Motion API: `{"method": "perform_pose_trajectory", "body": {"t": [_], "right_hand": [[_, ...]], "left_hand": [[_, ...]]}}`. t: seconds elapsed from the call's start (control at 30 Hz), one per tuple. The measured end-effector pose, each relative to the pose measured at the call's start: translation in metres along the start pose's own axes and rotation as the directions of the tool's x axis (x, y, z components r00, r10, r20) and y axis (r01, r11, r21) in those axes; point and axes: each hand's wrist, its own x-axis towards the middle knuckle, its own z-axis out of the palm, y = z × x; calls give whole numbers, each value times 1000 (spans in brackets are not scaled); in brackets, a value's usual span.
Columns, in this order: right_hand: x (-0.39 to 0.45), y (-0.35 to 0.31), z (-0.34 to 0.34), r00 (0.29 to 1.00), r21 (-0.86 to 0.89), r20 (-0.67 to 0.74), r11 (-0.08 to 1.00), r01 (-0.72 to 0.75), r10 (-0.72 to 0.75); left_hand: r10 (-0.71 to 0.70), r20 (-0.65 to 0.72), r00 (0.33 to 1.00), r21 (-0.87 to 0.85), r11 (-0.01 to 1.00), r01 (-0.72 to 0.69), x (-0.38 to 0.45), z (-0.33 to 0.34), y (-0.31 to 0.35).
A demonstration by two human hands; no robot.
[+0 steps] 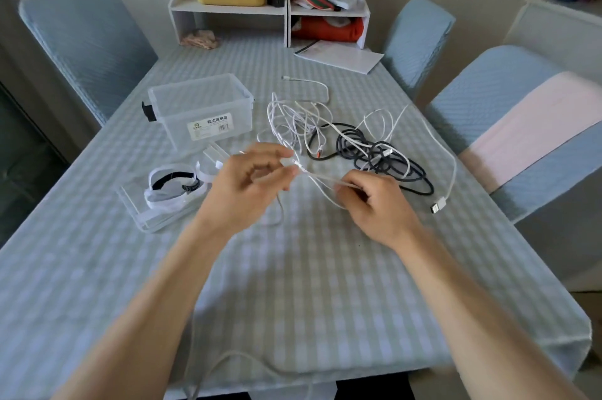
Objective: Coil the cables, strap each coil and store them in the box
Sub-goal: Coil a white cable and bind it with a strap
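On the table [293, 285], an empty box [202, 109] sits left of the tangled cables [351, 142]. Both hands hold one white cable [321, 178] above the cloth: left hand [250, 184] pinching its plug end, right hand [374, 204] curled round the cord. Loops should probably stay even, drawn free of the pile.

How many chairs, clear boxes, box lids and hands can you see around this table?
Chairs: 4, far left, far right, and two at right
Clear box: 1
Lid, holding straps: 1
Hands: 2, left hand and right hand, both holding a white cable
Total: 8
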Motion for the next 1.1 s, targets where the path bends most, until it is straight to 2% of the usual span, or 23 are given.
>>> {"method": "perform_pose_trajectory", "body": {"t": [0.03,0.1,0.17,0.23,0.27,0.33,0.4,0.43,0.53,0.6,0.63,0.73,0.83,0.9,1.03,1.1], "right_hand": [[1,0,0,1000,15,9,1000,-7,7],[1,1,-1,999,36,16,999,-35,34],[0,5,-2,998,45,5,997,-65,65],[0,6,-3,997,66,-3,995,-78,79],[0,6,-4,997,77,-7,994,-81,82],[1,6,-4,997,96,-20,992,-78,80],[2,7,-4,997,120,-33,991,-67,71],[2,7,-3,998,116,-34,992,-57,61],[1,7,0,999,31,3,999,-36,36],[0,2,2,999,-44,50,999,-13,15],[0,0,2,998,-95,69,995,6,1],[-1,-4,2,995,-218,100,976,18,4],[-1,-5,5,990,-288,130,957,-17,57],[-2,-5,6,994,-282,100,959,-9,39],[-4,-5,4,1000,-150,11,989,-7,9],[-5,-5,2,1000,-91,-8,996,13,-14]], "left_hand": [[-7,86,996,-53,999,12,0,4,-2],[19,199,980,-329,943,48,-1,10,2],[31,222,975,-685,716,133,1,10,11],[-79,184,980,-843,500,199,4,4,18],[-146,148,978,-842,500,202,5,2,17],[-225,31,974,-691,699,183,5,0,9],[-152,-21,988,-341,930,136,3,2,-2],[-80,14,997,-159,984,81,1,6,-4],[38,246,968,187,979,-86,-8,25,-5],[60,291,955,281,949,-145,-12,36,-1],[55,291,955,265,955,-135,-13,38,1],[-61,325,944,73,997,39,-16,36,10],[-109,407,907,192,981,31,-17,34,11],[-122,403,907,162,985,61,-16,34,12],[-192,194,962,-42,978,203,-7,23,14],[-278,77,958,-272,918,288,-2,14,13]]}}
